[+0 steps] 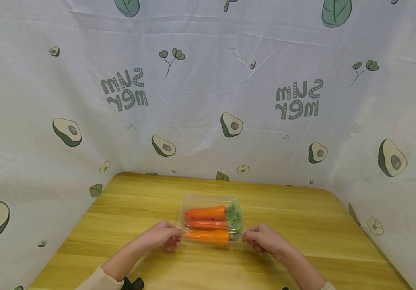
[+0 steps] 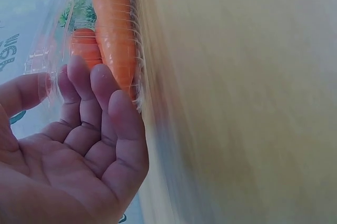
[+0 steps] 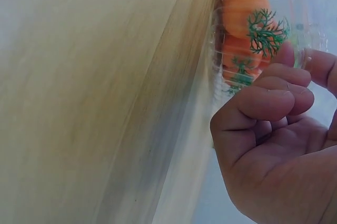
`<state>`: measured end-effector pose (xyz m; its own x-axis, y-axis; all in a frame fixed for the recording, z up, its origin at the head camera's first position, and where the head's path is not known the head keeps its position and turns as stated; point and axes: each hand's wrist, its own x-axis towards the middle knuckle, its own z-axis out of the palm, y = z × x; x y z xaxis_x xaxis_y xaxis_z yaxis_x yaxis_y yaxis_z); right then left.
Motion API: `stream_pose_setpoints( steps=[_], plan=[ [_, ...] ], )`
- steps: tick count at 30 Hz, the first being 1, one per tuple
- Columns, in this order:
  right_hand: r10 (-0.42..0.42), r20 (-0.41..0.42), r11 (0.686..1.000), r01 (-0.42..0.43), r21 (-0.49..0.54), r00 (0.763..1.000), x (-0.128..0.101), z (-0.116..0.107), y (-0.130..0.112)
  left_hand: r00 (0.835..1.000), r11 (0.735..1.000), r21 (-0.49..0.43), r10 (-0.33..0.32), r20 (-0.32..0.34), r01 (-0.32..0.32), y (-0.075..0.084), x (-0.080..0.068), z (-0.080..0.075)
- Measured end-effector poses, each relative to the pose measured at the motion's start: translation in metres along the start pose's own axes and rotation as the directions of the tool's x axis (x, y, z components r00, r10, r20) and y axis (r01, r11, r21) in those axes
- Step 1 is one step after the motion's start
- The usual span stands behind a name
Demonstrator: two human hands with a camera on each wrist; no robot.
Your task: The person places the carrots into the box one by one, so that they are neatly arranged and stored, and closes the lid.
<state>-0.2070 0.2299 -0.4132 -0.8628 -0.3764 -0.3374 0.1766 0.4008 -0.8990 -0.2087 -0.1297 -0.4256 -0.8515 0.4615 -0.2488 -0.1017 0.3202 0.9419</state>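
A clear box (image 1: 211, 219) of carrots (image 1: 205, 212) sits mid-table (image 1: 302, 225), nearer the front edge. The left hand (image 1: 164, 235) touches its left end, fingers nearly straight; the right hand (image 1: 262, 238), fingers curled, seems to pinch its right end.

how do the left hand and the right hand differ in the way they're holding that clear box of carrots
The left hand is at the box end where the carrots taper to orange tips; the right hand is at the end with the green tops. In the wrist views, the left fingers lie fairly straight against the box, while the right fingers curl at its edge. Both touch the box on the wooden table.
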Motion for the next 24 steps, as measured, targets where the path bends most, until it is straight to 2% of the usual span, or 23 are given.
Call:
stream_pose_setpoints(
  steps=[11, 24],
  plan=[
    [-0.030, 0.038, 0.999, 0.028, 0.030, 0.999, -0.0031, 0.0004, 0.0004, 1.000, 1.000, -0.005, 0.012, -0.002, -0.012, -0.0012, -0.0008, 0.0004],
    [-0.030, -0.035, 0.999, 0.031, 0.017, 0.999, -0.0043, 0.0073, -0.0015, 1.000, 1.000, -0.006, 0.011, 0.006, -0.011, -0.0013, -0.0013, -0.0002]
  ],
)
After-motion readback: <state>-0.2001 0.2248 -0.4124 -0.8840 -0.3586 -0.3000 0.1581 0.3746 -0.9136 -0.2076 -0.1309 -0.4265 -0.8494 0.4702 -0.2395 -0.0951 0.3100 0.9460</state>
